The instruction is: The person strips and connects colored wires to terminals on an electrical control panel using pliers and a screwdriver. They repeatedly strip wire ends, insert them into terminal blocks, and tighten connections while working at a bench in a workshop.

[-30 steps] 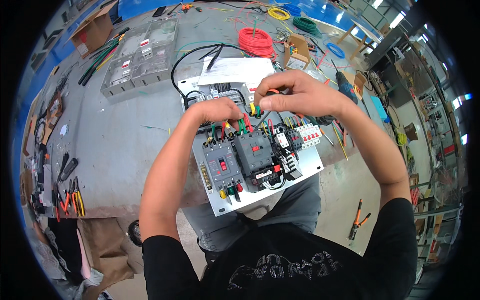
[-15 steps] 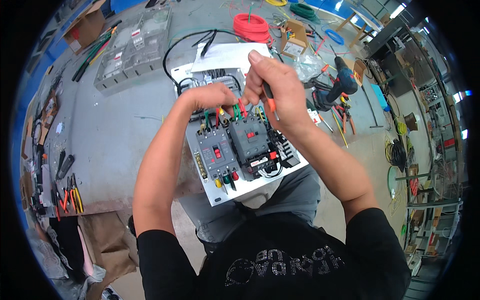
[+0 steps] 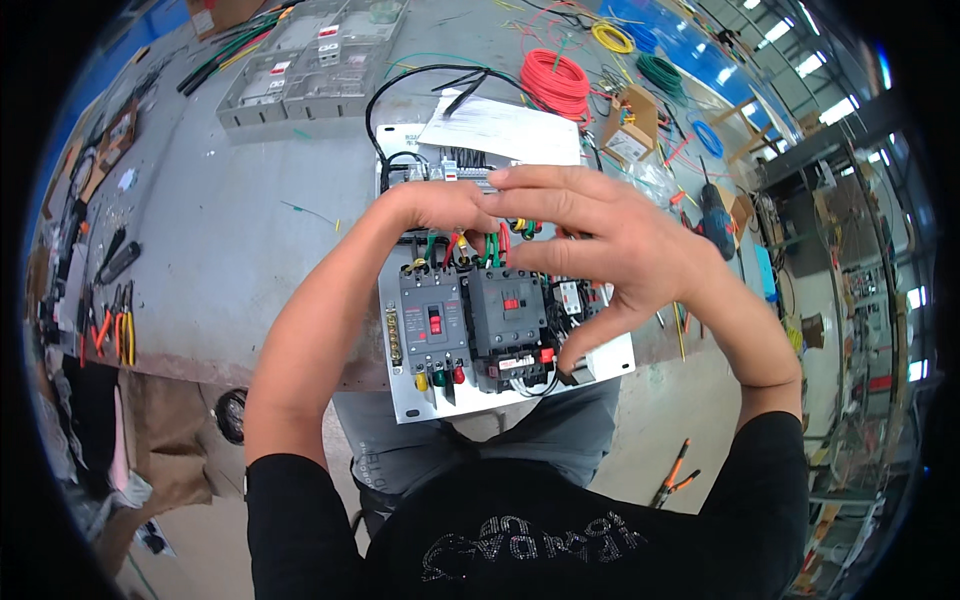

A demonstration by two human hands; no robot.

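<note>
A white mounting plate (image 3: 478,402) carries a grey circuit breaker (image 3: 432,318) with a red toggle and a second grey switching device (image 3: 507,308) beside it. My left hand (image 3: 445,207) reaches over the plate, its bent fingers closed at the short green and red wires (image 3: 492,248) above the second device. The right hand partly covers its fingertips. My right hand (image 3: 615,232) hovers over the plate's right side, fingers stretched toward my left hand and thumb apart, palm down. No screwdriver shows in it. Yellow, green and red sleeved ends (image 3: 439,379) stick out below the breaker.
White paper (image 3: 500,128) lies across the plate's far end. Red wire coil (image 3: 555,85), a small cardboard box (image 3: 631,125) and a cordless drill (image 3: 716,220) are beyond. Clear plastic boxes (image 3: 300,75) lie far left. Orange-handled pliers (image 3: 675,475) appear over the floor.
My right hand has turned over and spread its fingers; the screwdriver it held is out of sight. Orange-handled pliers now show at lower right. The view has shifted; my left hand stays at the wires.
</note>
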